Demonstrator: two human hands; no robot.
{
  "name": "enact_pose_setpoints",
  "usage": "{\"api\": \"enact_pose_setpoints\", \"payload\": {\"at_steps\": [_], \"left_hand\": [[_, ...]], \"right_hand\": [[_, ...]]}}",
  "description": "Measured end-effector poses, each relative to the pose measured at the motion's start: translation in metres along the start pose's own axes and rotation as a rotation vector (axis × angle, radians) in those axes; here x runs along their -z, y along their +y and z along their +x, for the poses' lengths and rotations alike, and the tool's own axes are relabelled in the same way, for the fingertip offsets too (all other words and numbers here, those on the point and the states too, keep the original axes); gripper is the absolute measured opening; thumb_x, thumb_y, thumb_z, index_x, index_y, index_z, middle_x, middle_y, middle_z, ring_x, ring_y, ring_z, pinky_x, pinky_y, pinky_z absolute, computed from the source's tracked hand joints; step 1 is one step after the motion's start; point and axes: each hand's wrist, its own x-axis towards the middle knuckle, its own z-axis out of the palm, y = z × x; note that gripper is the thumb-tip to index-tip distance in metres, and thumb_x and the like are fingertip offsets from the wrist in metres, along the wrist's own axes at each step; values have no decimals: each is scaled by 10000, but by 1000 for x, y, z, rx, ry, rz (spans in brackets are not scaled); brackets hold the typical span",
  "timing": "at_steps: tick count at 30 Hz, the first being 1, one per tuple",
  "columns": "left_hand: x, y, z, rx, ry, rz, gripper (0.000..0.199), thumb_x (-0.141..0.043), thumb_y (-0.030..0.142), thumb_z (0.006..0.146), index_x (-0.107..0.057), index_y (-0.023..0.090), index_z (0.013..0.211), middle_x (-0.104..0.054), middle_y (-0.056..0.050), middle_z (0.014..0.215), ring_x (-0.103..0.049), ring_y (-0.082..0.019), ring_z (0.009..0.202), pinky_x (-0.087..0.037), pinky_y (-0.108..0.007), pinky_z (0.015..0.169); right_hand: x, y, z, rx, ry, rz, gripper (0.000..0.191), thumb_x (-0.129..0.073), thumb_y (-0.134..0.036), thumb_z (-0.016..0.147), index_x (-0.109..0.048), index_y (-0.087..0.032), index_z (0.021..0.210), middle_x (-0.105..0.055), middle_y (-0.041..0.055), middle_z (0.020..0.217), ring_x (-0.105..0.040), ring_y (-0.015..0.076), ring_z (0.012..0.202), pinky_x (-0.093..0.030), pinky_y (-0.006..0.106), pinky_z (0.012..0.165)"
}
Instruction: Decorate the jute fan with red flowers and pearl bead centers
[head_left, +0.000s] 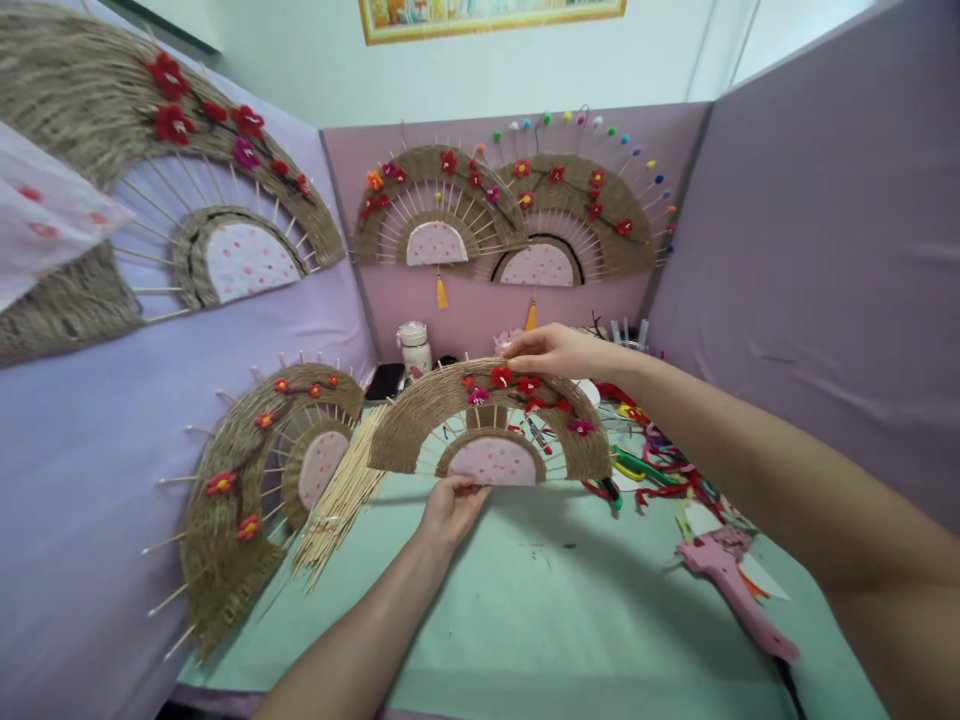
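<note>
A half-round twine fan (424, 410) with red and purple flowers and a pink spotted centre is held up over the table. My left hand (454, 508) is closed on its lower edge, below the pink half-circle, with some fingertips hidden behind it. From above, my right hand (551, 350) grips the top edge near the red flowers, its fingers partly behind the rim. Another twine fan (225, 530) with thin sticks poking out leans at the left, beside a bundle of thin sticks (341, 500).
On the right lies a pink glue gun (739, 590) with a black cord. Behind it are green-handled pliers (649, 466) and tangled pipe cleaners (694, 485). A white bottle (414, 350) and dark phone (385, 381) stand at the back. Several finished fans (622, 200) hang on the partitions.
</note>
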Motion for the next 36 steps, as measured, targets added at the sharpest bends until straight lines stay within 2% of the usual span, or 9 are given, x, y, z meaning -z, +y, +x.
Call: {"api": "enact_pose_setpoints", "payload": {"at_steps": [6, 11, 15, 23, 26, 29, 33, 35, 36], "left_hand": [[1, 2, 3, -4, 112, 123, 320, -408, -110, 734, -558, 122, 895, -660, -87, 840, -677, -169, 829, -590, -293, 790], [8, 15, -6, 108, 126, 200, 132, -457, 7, 846, -549, 70, 917, -647, -175, 894, -681, -271, 927, -614, -309, 657], [13, 28, -12, 109, 127, 246, 149, -407, -3, 860, -534, 63, 903, -645, -199, 951, -662, -295, 1018, -614, -298, 689], [26, 35, -15, 104, 123, 326, 104, -434, 116, 923, -518, 112, 860, -649, -172, 940, -687, -266, 942, -615, -362, 720], [29, 31, -13, 24, 59, 284, 107, -466, 108, 916, -506, 147, 825, -655, -109, 880, -694, -218, 883, -598, -421, 805], [31, 29, -14, -85, 19, 232, 157, -470, 36, 897, -520, 155, 808, -639, -19, 780, -681, -124, 763, -561, -431, 900], [33, 32, -17, -171, 10, 247, 181, -446, 17, 902, -553, 145, 831, -648, 1, 782, -684, -112, 764, -555, -432, 908], [35, 35, -19, -201, 4, 236, 195, -432, 30, 914, -560, 140, 816, -645, 2, 762, -681, -99, 753, -549, -425, 916], [36, 36, -21, -211, 3, 224, 206, -425, 36, 919, -563, 138, 804, -643, 4, 750, -676, -89, 737, -546, -420, 922]], "right_hand": [[-23, 15, 13, 37, 131, 23, 157, -618, -257, 776, -709, -138, 823, -713, 32, 807, -629, 166, 754, -480, 265, 697], [-36, 14, 17, 85, 148, 21, 131, -611, -221, 774, -711, -138, 791, -705, 20, 768, -617, 152, 725, -472, 250, 682], [-43, 9, 27, 97, 164, -1, 105, -621, -173, 774, -715, -126, 778, -706, 24, 759, -615, 145, 711, -467, 241, 669], [-52, 4, 35, 89, 165, -58, 98, -630, -124, 786, -725, -116, 804, -717, 32, 772, -627, 143, 709, -478, 249, 684], [-47, -1, 21, 106, 173, -83, 123, -614, -177, 828, -722, -133, 866, -723, 23, 821, -644, 140, 755, -495, 246, 723], [-32, 5, -2, 95, 267, -144, 211, -581, -243, 876, -686, -143, 1029, -713, 48, 1009, -649, 149, 886, -497, 256, 807], [-3, 51, -48, -21, 449, -311, 302, -445, -299, 955, -620, -106, 1107, -663, 125, 1103, -620, 209, 989, -481, 347, 872], [0, 82, -75, -87, 404, -415, 263, -463, -286, 955, -643, -96, 989, -674, 125, 965, -632, 223, 892, -491, 405, 834], [-5, 96, -88, -98, 320, -455, 225, -525, -294, 937, -650, -108, 916, -672, 95, 894, -634, 205, 833, -504, 403, 805]]}}
